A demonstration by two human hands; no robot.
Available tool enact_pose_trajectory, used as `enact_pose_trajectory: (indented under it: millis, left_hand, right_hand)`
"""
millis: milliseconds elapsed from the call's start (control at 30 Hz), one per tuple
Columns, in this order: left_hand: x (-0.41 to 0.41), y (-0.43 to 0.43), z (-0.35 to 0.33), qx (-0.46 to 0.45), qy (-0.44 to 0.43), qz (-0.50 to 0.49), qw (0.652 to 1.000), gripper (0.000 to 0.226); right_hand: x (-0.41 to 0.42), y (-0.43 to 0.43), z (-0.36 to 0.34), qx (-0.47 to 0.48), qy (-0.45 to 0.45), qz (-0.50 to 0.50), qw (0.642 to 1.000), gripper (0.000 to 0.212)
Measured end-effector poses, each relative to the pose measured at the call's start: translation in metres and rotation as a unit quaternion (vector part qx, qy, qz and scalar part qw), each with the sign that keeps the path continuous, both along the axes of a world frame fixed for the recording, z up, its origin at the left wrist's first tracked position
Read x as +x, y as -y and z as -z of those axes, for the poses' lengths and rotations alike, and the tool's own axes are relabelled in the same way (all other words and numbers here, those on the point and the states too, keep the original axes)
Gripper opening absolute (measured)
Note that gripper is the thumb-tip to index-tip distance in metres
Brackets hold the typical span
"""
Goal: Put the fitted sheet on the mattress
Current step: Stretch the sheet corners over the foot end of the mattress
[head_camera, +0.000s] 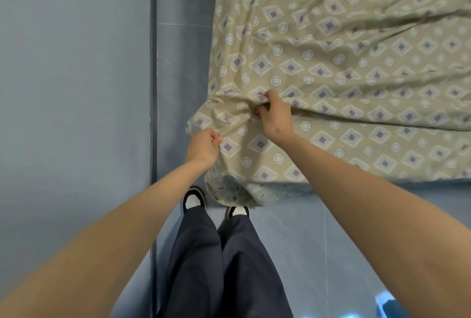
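The fitted sheet (344, 62), beige with a diamond-and-ring print, lies spread over the bed top, creased toward the far right, and its near-left corner hangs bunched down the side toward the floor (293, 241). The mattress itself is hidden under the cloth, so only its outline shows. The person stands at that corner, shoes (195, 199) just beside the hanging fabric, with a blue wall (76, 62) close on the left. The left grip (204, 148) is closed, fingers curled and pinching the cloth at the outer side of the corner. The right grip (275, 113) is closed too, fingers hooked into a ridge of fabric along the top edge of the bed, where a fold runs off to the right. The step in hand looks like seating this corner: the loose pocket has gathered outside the mattress corner, and its puckered hem droops near the floor and does not look tucked under. The next move probably calls for drawing the pocket down and around the corner with the left grip while the right grip keeps the top taut, then slipping the hem beneath the mattress. Whether the other corners are already fitted cannot be told from here; the wrinkles across the top suggest smoothing remains.
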State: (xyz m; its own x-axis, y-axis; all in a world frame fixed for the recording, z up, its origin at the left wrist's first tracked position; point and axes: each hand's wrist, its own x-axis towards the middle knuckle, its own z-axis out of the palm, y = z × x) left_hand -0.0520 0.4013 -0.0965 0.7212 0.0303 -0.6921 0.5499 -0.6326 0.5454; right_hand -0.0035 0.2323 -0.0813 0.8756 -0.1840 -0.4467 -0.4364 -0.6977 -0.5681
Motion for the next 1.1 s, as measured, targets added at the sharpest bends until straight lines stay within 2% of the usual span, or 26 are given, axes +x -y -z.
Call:
enact_pose_trajectory:
  millis: [133,300,367,433,500,567,667,733,800,933,1100]
  left_hand:
    - [0.040,-0.001,-0.009,0.005,0.031,-0.023,0.999,0.031]
    - [0.068,0.000,-0.007,-0.003,0.017,-0.024,1.000,0.029]
    - [0.065,0.000,-0.006,-0.011,0.026,-0.029,0.999,0.023]
    - [0.056,-0.002,-0.005,-0.018,0.029,-0.031,0.999,0.004]
    - [0.046,-0.006,-0.004,-0.027,0.005,-0.029,0.999,0.021]
    - [0.035,-0.009,-0.005,-0.034,-0.037,-0.016,0.999,0.035]
    - [0.016,-0.009,-0.007,-0.035,-0.112,0.017,0.993,0.048]
    - [0.004,-0.005,-0.007,-0.024,-0.135,0.050,0.989,0.041]
    - [-0.007,0.000,-0.003,-0.009,-0.126,0.060,0.990,0.022]
    - [-0.019,0.004,0.002,0.004,-0.087,0.030,0.996,0.030]
    - [-0.018,0.004,0.003,0.024,-0.049,0.079,0.995,0.019]
  right_hand:
    - [0.022,-0.004,-0.016,0.025,0.040,0.035,0.998,0.019]
    - [0.031,-0.006,-0.015,0.060,0.007,0.039,0.997,0.019]
    - [0.029,-0.007,-0.014,0.072,-0.003,0.026,0.997,0.026]
    - [0.025,-0.006,-0.015,0.085,-0.013,0.020,0.996,0.045]
    - [0.021,-0.005,-0.016,0.089,-0.019,0.013,0.996,0.061]
    - [0.016,-0.004,-0.018,0.083,-0.013,0.010,0.996,0.065]
    - [0.006,-0.001,-0.017,0.058,0.008,0.002,0.998,0.060]
    - [0.000,0.001,-0.012,0.021,-0.006,-0.018,1.000,0.052]
    - [-0.004,0.003,-0.007,0.002,-0.042,-0.026,0.999,0.044]
    - [-0.002,0.000,-0.006,0.013,-0.042,0.018,0.999,0.025]
    - [0.003,-0.004,-0.008,0.054,-0.039,0.045,0.997,0.034]
